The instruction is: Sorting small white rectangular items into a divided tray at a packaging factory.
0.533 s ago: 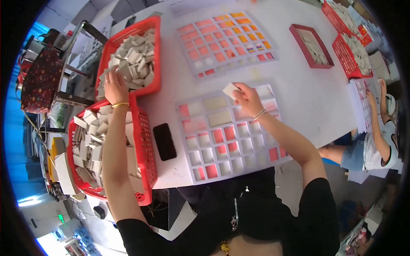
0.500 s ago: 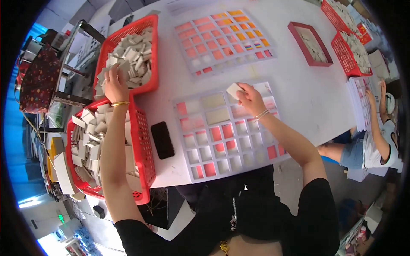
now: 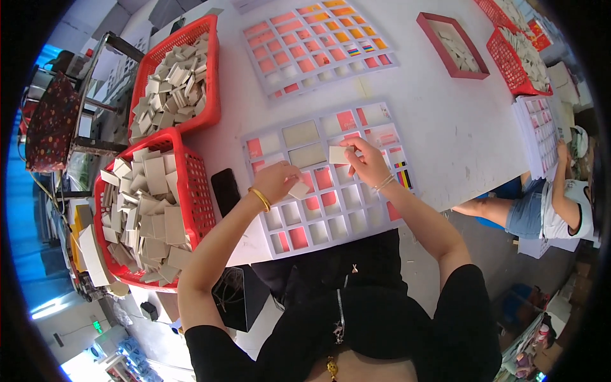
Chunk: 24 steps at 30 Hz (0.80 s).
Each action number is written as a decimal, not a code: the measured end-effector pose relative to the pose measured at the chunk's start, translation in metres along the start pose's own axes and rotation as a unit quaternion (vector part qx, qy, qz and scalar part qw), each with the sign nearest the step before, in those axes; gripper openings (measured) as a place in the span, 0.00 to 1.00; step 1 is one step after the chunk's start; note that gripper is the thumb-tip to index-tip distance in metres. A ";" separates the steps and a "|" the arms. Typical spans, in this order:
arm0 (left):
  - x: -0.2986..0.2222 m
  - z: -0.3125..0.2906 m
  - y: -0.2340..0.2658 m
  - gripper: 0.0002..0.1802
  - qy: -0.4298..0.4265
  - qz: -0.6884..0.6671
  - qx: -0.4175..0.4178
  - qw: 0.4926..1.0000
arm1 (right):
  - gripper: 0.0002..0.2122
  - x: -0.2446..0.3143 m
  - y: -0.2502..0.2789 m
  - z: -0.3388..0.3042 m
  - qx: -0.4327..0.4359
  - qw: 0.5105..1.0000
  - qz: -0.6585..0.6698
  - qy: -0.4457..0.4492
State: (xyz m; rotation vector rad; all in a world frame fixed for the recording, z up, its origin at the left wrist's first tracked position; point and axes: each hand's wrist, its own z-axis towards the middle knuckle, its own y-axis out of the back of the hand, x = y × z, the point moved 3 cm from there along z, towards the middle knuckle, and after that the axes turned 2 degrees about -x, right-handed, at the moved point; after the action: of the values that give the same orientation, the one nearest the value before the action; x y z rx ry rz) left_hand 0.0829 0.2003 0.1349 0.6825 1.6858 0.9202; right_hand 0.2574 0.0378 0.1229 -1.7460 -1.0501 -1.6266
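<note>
A white compartment tray [image 3: 318,248] lies before me on the white table. Several of its cells show pink or white, and two larger ones at the upper left have beige pieces [image 3: 300,134] in them. Over the tray's left middle, my left hand [image 3: 277,183] pinches a small off-white tile [image 3: 298,190]. To its right, another pale tile [image 3: 338,155] is held between the thumb and fingers of my right hand [image 3: 370,165], above the upper middle cells. The tiles hide parts of the cells beneath.
Two red plastic baskets of loose pale tiles, a far one [image 3: 213,70] and a near one [image 3: 196,191], stand at left. A black phone [image 3: 225,191] lies beside the tray. Beyond are a second tray [image 3: 280,94] and a dark-red box [image 3: 470,74]. A co-worker [image 3: 554,204] is at right.
My left hand has come from the far basket to the tray, now with a tile in its fingers. My right hand has moved slightly nearer with its tile. The view has shifted a little.
</note>
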 end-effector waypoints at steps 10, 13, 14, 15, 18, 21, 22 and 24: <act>-0.005 0.030 -0.017 0.07 0.003 -0.014 0.043 0.999 | 0.12 -0.023 -0.016 0.001 0.027 0.997 0.053 0.044; 0.005 0.031 -0.024 0.07 -0.002 -0.050 0.030 0.998 | 0.10 -0.021 -0.018 0.003 0.027 0.999 -0.019 0.037; 0.005 0.029 -0.026 0.08 -0.021 -0.014 0.034 0.999 | 0.09 -0.017 -0.019 0.004 0.036 0.991 -0.086 0.095; 0.000 0.028 -0.025 0.08 -0.042 0.021 0.037 0.998 | 0.07 -0.012 -0.020 0.005 0.042 0.975 -0.154 0.152; -0.012 0.017 -0.018 0.09 0.027 0.041 -0.043 0.998 | 0.07 -0.012 -0.028 0.008 0.093 0.970 -0.201 0.104; -0.015 0.006 -0.018 0.11 0.017 0.097 -0.024 0.995 | 0.07 -0.021 -0.035 0.013 0.115 0.962 -0.216 0.124; -0.011 0.001 -0.021 0.11 0.020 0.097 -0.024 0.995 | 0.07 -0.022 -0.036 0.015 0.118 0.961 -0.215 0.125; -0.010 -0.007 -0.029 0.14 -0.112 0.199 -0.023 0.973 | 0.06 -0.023 -0.039 0.016 0.141 0.938 -0.283 0.143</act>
State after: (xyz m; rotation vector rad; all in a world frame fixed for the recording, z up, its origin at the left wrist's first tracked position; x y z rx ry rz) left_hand 0.0788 0.1742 0.1168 1.0751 1.3464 1.1102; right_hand 0.2354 0.0687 0.0929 -1.0280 -1.6394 -1.8673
